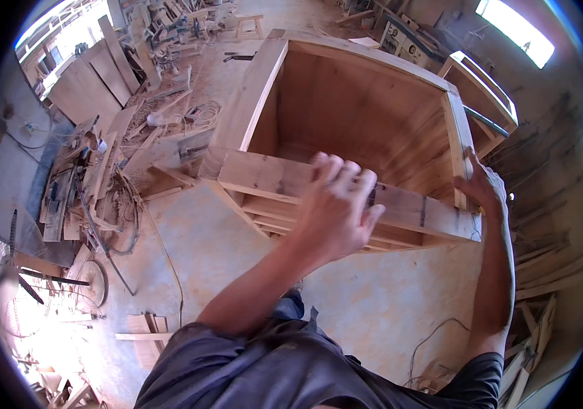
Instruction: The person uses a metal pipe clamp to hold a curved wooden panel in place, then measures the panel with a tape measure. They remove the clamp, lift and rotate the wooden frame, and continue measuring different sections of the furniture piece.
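A bare wooden cabinet carcass (346,102) with an open top side stands in front of me. Its near rail (264,174) crosses under my left hand (342,204), whose fingers are curled at the rail's upper face. A small dark patch shows between thumb and forefinger; I cannot tell whether it is a held object or a mark in the wood. My right hand (483,184) grips the right side rail (456,136) near the front corner, thumb on the inner side, the other fingers mostly hidden outside. Below the near rail, several narrow openings show.
Wood scraps and sawdust (121,191) lie along the left wall, with plywood panels (90,82) leaning behind. A cable (169,252) runs over the floor. Another wooden frame (485,92) stands at the far right, and timber strips (537,334) lie along the right wall.
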